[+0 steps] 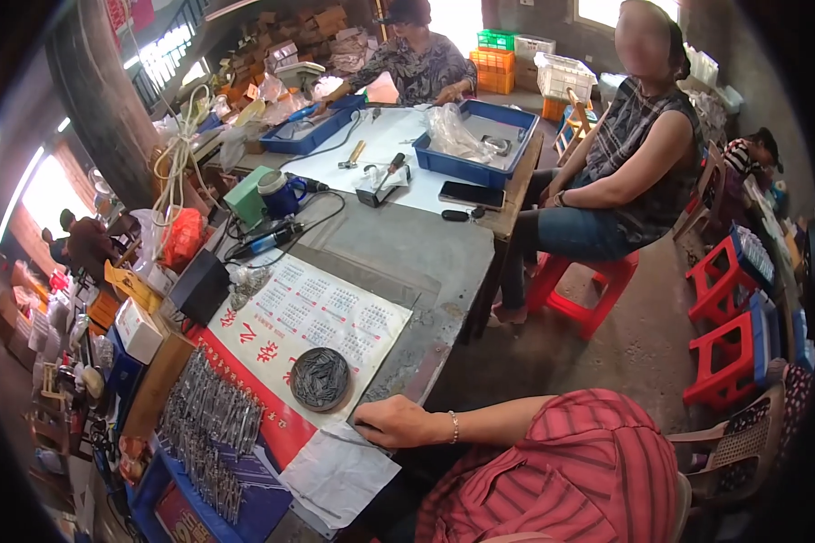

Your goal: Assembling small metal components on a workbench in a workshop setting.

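My left hand (397, 422), with a bracelet at the wrist, lies palm down on the near edge of the grey table (426, 262). Its fingers touch the corner of a white calendar sheet (335, 312) and a crumpled white paper (338, 471). I see nothing held in it. A round dark dish of small metal pieces (319, 378) stands on the sheet just left of the hand. Farther left, rows of thin metal parts (206, 421) lie in a blue tray. My red striped shirt (570, 475) fills the lower right. My right hand is out of view.
Two people sit at the table's far end beside blue trays (480, 136); one sits on a red stool (584, 290). A hammer (351, 156), a phone (471, 195), a blue mug (279, 195), cables and boxes lie on the table. More red stools (724, 353) stand at right.
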### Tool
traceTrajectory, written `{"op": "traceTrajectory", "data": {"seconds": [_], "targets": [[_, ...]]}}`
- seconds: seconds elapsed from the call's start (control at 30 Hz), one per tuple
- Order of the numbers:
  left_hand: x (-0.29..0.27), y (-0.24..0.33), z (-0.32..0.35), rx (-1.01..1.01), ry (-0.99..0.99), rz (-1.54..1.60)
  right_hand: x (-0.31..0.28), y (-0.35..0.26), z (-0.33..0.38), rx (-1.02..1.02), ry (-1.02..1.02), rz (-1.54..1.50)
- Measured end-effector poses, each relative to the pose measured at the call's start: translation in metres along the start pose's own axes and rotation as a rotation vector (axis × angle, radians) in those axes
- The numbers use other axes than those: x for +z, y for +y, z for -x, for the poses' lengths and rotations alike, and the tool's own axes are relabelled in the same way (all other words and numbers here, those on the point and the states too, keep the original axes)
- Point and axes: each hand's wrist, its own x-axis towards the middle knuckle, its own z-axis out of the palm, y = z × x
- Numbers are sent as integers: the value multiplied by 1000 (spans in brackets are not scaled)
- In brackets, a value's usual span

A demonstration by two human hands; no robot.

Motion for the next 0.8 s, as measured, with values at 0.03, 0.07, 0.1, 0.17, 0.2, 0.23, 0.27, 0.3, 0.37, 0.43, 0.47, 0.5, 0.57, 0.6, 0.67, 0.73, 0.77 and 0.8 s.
{"op": "traceTrajectory", "data": {"seconds": [0.03, 0.07, 0.1, 0.17, 0.2, 0.23, 0.27, 0.3, 0.37, 0.43, 0.47, 0.5, 0.57, 0.6, 0.67, 0.73, 0.77, 0.8], "targets": [[25, 29, -32, -662, 192, -292, -1, 1, 2, 18, -1, 9], [40, 49, -55, -1323, 378, -600, 0, -2, 1, 9, 1, -1], [43, 53, -64, -1329, 376, -606, 1, -4, 0, -4, 1, -18], [47, 54, -72, -1266, 362, -657, -1, -5, 3, -4, 0, -17], [46, 56, -73, -1272, 358, -652, -3, -5, 5, -9, 2, -17], [46, 56, -74, -1269, 327, -681, -4, -5, 6, -2, -1, -14], [47, 57, -74, -1267, 296, -709, -5, -5, 8, -9, 0, -14], [47, 58, -69, -1276, 292, -705, -7, -4, 10, -16, -1, -15], [40, 59, -58, -1240, 349, -684, -5, -1, 10, -15, 0, -19], [39, 53, -59, -1243, 240, -740, 4, 7, 6, -26, -15, 4], [38, 60, -71, -1249, 128, -799, 6, 5, 5, 4, -56, -19], [40, 63, -83, -1262, 12, -856, 5, 10, 1, -61, 44, 15], [6, 50, -13, -1410, 588, -539, 7, 12, 0, -53, 53, 100], [28, 53, -52, -1553, 347, -820, 11, 10, -4, -65, 46, 146], [33, 40, -54, -1529, 621, -539, 4, -6, -8, -28, 36, 218], [29, 42, -63, -1534, 809, -398, 12, -6, -7, -21, 42, 253], [26, 42, -69, -1394, 864, -296, 11, -1, -6, 6, 73, 166], [16, 47, -64, -1352, 834, -260, 18, -9, -4, -23, 119, 173]]}}
